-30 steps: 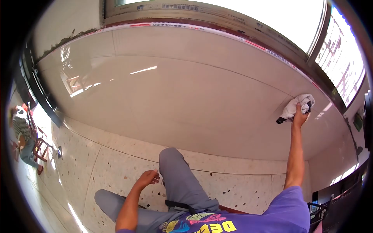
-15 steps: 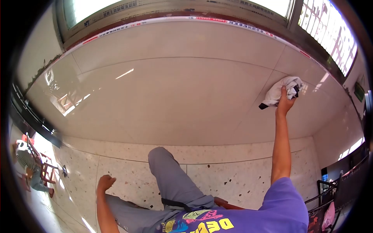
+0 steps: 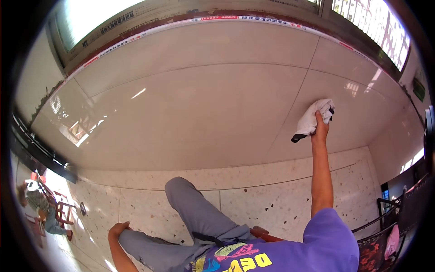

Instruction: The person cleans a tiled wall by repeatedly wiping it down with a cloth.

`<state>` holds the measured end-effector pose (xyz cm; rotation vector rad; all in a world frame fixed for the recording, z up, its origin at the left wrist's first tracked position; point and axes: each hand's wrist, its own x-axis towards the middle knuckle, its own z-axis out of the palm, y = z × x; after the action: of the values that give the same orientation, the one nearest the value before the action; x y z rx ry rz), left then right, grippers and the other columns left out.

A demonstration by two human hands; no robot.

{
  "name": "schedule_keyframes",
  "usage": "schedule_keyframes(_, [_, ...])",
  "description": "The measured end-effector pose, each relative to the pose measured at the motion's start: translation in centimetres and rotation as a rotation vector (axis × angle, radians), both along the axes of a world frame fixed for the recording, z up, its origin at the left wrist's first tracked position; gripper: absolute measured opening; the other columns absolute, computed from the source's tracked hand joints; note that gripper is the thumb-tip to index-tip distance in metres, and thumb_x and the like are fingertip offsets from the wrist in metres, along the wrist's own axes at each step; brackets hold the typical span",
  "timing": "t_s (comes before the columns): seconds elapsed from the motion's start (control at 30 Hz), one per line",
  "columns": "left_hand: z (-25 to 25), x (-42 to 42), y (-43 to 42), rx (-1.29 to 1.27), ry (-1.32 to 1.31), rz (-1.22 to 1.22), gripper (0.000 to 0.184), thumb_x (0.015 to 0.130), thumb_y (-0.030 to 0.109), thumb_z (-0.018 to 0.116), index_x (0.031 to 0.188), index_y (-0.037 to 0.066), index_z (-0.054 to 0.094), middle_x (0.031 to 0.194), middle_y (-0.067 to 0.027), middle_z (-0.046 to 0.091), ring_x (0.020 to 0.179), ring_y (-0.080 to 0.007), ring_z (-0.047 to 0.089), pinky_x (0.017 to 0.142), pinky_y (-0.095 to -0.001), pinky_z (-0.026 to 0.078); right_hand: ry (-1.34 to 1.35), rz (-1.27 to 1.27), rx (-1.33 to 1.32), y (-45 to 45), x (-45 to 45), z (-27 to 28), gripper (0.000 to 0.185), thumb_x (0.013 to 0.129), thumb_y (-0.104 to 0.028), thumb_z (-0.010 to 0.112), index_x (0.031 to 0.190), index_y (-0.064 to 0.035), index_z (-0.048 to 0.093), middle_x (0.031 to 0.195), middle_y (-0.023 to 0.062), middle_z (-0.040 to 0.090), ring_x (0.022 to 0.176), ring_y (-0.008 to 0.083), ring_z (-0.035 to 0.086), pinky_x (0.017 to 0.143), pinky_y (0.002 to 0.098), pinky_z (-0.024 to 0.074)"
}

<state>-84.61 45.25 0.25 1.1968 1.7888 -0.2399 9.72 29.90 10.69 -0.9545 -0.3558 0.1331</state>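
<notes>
My right hand grips a bunched white cloth with black edges. The cloth lies against the glossy beige wall tiles, right of a vertical joint. My thumb shows on top of it, while the other fingers are mostly hidden. Down at the left, my left hand is at my bent knee in grey trousers. Its fingers look curled in, and I see nothing held in them.
Above the tiles runs a ledge with printed red and white tape, below window frames. Speckled floor tiles lie beneath. A dark chair with a pink item stands at right. Far left, a person sits near wooden stools.
My right hand and the cloth have moved down and slightly left across the tiles. My left hand has lowered to my knee. The whole view has shifted a little.
</notes>
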Motion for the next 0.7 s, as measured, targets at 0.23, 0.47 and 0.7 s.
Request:
schedule_keyframes(0.23, [0.6,-0.7,-0.2,0.048,0.195,-0.197,0.043,0.094,0.037,0.055,0.088,0.002,0.078,0.082,-0.0121,0.074,0.076,-0.023,0.068,0.078,-0.0376,0.052,-0.295,-0.244,0.046,1.6,0.2,10.8,0.051,0.086,-0.008,0.076,0.13,0.0002,0.052,0.124,0.0095,0.062,0.11,0.02,0.061,0.096,0.0334,0.0493])
schedule_keyframes(0.47, [-0.5,3.1,0.7,0.006,0.208,-0.335,0.042,0.087,0.037,0.058,0.074,0.002,0.077,0.076,-0.0111,0.075,0.07,-0.0208,0.071,0.074,-0.0358,0.055,-0.525,-0.464,0.053,7.3,-3.9,15.2,0.053,0.083,-0.011,0.079,0.126,0.0016,0.052,0.122,0.0109,0.061,0.112,0.0209,0.059,0.099,0.0335,0.0449])
schedule_keyframes(0.7, [-0.9,7.0,2.9,0.378,-0.158,-0.411,0.038,0.088,0.034,0.064,0.081,-0.002,0.073,0.071,-0.0111,0.073,0.067,-0.0199,0.071,0.067,-0.0347,0.055,-0.733,-0.512,0.018,9.4,-7.2,18.5,0.057,0.081,-0.015,0.082,0.125,0.0027,0.051,0.12,0.0116,0.06,0.111,0.0222,0.058,0.098,0.0339,0.0436])
